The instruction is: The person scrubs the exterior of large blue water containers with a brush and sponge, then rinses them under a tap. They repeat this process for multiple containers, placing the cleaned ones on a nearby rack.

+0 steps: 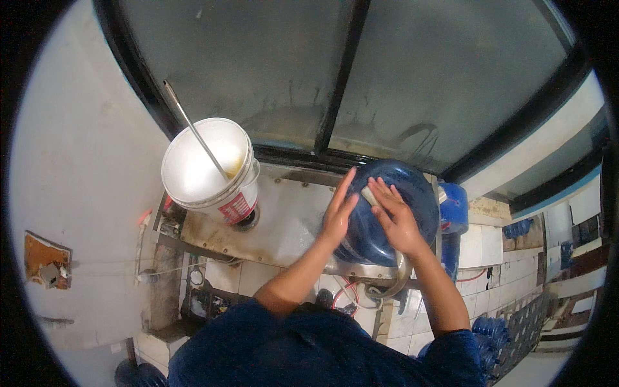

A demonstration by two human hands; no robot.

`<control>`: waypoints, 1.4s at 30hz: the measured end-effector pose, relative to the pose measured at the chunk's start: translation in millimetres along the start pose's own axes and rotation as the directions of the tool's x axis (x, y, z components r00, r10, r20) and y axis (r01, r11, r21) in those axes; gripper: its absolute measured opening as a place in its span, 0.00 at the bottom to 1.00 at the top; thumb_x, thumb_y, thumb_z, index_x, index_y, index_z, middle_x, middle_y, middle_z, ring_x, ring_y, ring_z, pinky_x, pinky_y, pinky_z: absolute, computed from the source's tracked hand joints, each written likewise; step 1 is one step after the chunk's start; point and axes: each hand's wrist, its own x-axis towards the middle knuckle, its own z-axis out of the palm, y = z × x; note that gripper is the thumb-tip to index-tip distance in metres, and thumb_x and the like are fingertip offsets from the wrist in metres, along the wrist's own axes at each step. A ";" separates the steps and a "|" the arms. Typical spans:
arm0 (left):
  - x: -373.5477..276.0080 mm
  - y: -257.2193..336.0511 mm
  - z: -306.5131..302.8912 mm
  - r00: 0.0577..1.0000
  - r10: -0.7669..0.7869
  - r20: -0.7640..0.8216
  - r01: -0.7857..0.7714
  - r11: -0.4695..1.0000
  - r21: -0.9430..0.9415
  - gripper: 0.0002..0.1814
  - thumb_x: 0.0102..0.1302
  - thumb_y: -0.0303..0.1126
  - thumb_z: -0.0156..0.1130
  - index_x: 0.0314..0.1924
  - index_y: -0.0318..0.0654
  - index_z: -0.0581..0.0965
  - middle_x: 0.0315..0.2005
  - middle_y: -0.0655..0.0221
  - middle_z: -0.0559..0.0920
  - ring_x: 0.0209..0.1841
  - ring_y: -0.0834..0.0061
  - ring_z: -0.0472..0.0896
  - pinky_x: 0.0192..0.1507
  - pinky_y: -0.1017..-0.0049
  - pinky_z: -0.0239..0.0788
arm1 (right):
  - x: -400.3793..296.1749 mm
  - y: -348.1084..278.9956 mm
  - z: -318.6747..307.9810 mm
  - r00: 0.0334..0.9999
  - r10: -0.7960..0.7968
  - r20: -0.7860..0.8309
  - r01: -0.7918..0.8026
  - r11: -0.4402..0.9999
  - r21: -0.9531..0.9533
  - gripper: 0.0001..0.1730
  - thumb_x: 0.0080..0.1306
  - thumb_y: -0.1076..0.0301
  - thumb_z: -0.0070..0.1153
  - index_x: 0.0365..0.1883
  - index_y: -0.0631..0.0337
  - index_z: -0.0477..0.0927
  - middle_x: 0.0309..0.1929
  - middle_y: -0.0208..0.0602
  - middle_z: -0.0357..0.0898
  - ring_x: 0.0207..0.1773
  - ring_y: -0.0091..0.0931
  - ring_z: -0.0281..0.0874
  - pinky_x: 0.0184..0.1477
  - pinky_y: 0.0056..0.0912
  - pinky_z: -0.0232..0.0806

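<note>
A large blue plastic water jug (420,208) stands at the right end of a metal-topped bench (290,217), its round end facing up. My left hand (338,213) lies against the jug's left side, fingers extended and wet, steadying it. On the upturned face, my right hand (395,215) presses a small pale pad (369,196), perhaps a sponge; the palm and fingers cover most of it. The jug's lower end is hidden beneath its body and my right forearm.
A white bucket (213,193) with a metal rod (193,128) leaning in it stands on the bench's left. Behind is a dark-framed window (271,67). A clear hose (400,278) hangs at the front edge. A blue container (454,205) stands right; several jugs (488,334) lie lower right.
</note>
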 end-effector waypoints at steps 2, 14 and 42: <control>-13.3 -27.7 -6.3 0.995 0.101 -0.018 -0.097 0.980 0.176 0.37 0.79 0.52 0.48 0.78 0.35 0.61 0.78 0.54 0.61 0.80 0.59 0.57 0.79 0.62 0.45 | 1.9 -5.1 -0.2 1.000 -0.001 0.007 0.002 1.000 -0.029 0.31 0.73 0.71 0.53 0.75 0.58 0.69 0.79 0.42 0.64 0.84 0.38 0.52 0.83 0.50 0.38; 50.1 -78.5 -29.1 0.888 -0.417 0.191 0.458 0.831 -0.314 0.33 0.81 0.52 0.45 0.75 0.36 0.66 0.72 0.59 0.71 0.74 0.66 0.68 0.76 0.68 0.55 | 4.1 -0.1 -1.9 1.000 0.030 0.008 -0.030 0.999 -0.043 0.30 0.74 0.69 0.53 0.75 0.57 0.70 0.78 0.39 0.66 0.84 0.38 0.54 0.83 0.49 0.41; 108.8 -40.1 -46.9 0.896 -0.179 0.405 0.270 0.946 -0.178 0.33 0.79 0.50 0.47 0.72 0.34 0.71 0.73 0.60 0.70 0.78 0.64 0.61 0.79 0.66 0.45 | 30.0 -20.7 12.6 0.994 0.087 0.071 -0.072 0.979 -0.192 0.34 0.73 0.68 0.53 0.78 0.49 0.66 0.81 0.34 0.60 0.86 0.39 0.47 0.84 0.53 0.36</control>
